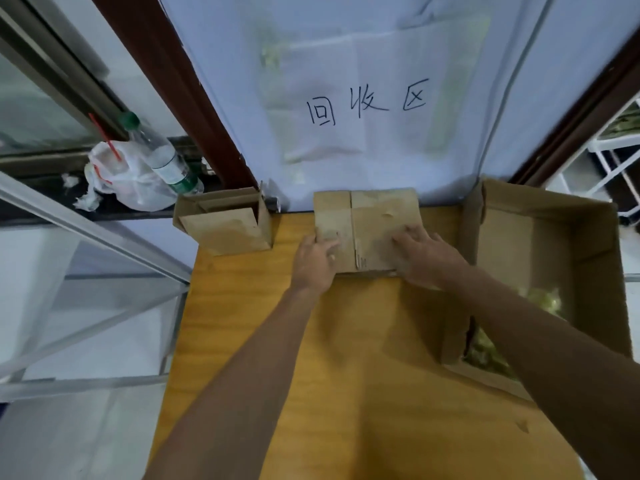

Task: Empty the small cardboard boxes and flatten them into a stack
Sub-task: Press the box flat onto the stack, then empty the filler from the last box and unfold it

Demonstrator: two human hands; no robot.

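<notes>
A flattened small cardboard box (372, 216) lies at the far edge of the wooden table (311, 375), against the white sheet. My left hand (313, 261) rests on its near left corner, fingers flat on the cardboard. My right hand (424, 258) presses on its near right part with spread fingers. A second small cardboard box (225, 220) stands at the table's far left corner, its flaps folded in.
A large open cardboard box (547, 244) sits on the right, with pale green packets (485, 348) at its near end. A plastic bottle (162, 157) and a white plastic bag (128, 178) lie on the window ledge at the left. The white sheet (363, 98) carries handwriting.
</notes>
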